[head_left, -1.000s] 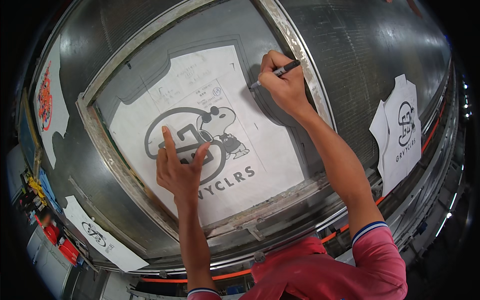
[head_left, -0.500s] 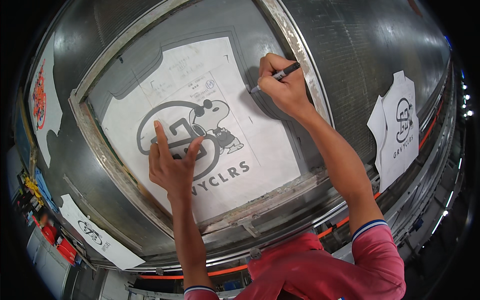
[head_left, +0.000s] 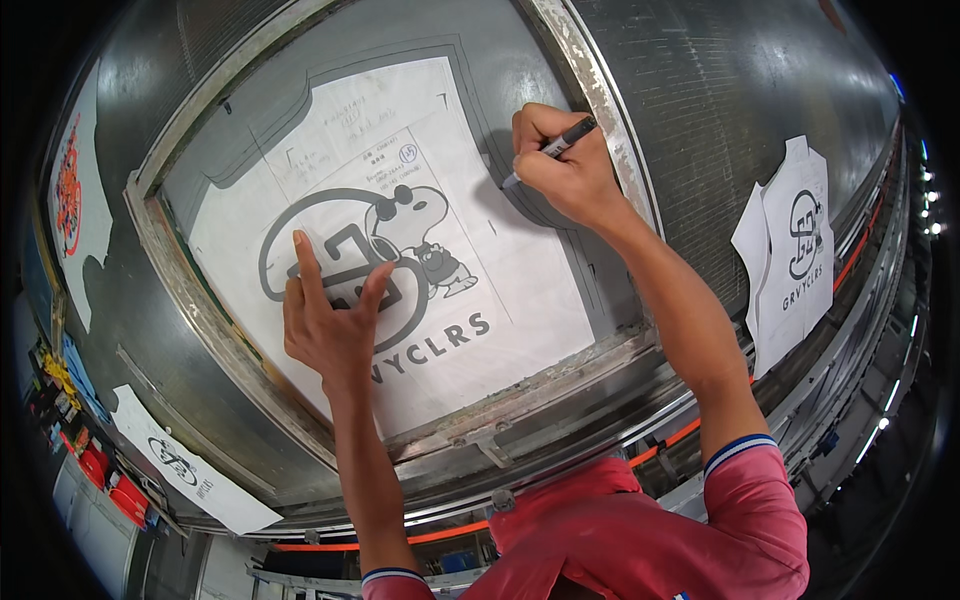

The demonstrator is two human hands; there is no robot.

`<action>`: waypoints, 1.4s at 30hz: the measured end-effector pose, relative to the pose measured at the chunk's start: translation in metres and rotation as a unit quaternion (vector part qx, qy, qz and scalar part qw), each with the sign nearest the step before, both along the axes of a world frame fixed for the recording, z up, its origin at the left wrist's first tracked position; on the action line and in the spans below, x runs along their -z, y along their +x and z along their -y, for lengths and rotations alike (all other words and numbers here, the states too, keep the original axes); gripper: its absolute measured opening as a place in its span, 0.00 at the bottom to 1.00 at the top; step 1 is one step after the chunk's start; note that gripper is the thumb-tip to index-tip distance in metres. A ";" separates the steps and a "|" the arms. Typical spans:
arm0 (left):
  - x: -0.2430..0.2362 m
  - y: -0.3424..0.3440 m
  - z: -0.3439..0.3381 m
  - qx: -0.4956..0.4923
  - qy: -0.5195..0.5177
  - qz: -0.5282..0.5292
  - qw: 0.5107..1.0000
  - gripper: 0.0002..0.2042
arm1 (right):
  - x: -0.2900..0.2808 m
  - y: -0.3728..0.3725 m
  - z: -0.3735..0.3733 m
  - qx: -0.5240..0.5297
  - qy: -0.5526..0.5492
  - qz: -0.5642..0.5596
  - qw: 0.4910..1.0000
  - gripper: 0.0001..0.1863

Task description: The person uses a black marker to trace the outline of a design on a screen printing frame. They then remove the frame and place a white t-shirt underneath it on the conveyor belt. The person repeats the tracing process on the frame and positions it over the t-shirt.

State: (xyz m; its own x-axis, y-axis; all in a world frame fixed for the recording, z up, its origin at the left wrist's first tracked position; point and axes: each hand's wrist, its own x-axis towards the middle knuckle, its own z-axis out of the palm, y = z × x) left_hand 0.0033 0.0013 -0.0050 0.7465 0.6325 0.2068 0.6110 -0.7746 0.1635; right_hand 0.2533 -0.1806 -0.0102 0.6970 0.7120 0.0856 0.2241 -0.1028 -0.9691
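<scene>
A white shirt-shaped paper pattern (head_left: 540, 320), printed with a cartoon dog and a round emblem, lies inside a framed screen-printing mesh (head_left: 540, 70). My left hand (head_left: 335, 315) rests over the emblem with thumb and fingers spread. In my right hand (head_left: 570, 165) a black-capped marker pen (head_left: 560, 145) is gripped, tilted, with its tip down by the pattern's right edge. Dark outlines on the grey mesh run around the paper, along its top and curved armhole side. My right fingers partly hide the pen's barrel.
A worn metal frame (head_left: 600, 85) borders the mesh. Printed shirt pieces (head_left: 790, 250) lie on the dark table to the right, another (head_left: 190, 470) at lower left. A piece with a red-orange print (head_left: 85, 220) sits at far left. Red containers (head_left: 128, 498) stand beyond the table.
The whole view has shifted slightly, so the frame and paper appear a little further left. My right hand keeps the marker at the paper's right edge; my left hand stays spread on the print.
</scene>
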 end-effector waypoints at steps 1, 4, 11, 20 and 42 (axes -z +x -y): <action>0.002 0.000 -0.002 0.010 0.014 0.010 1.000 0.48 | 0.000 0.000 0.001 -0.002 -0.001 0.001 1.000 0.10; 0.005 0.000 -0.003 0.020 0.029 0.018 0.999 0.48 | 0.001 0.000 0.003 -0.009 -0.004 0.002 1.000 0.10; 0.007 -0.001 -0.003 0.021 0.032 0.026 0.999 0.48 | -0.007 0.000 0.006 -0.045 -0.039 -0.023 0.998 0.10; 0.007 -0.001 -0.003 0.017 0.031 0.023 0.999 0.48 | -0.009 -0.001 0.009 -0.059 -0.047 -0.026 0.997 0.10; 0.008 -0.001 -0.003 0.026 0.040 0.032 0.998 0.48 | -0.019 0.003 0.015 -0.124 -0.111 -0.016 0.986 0.12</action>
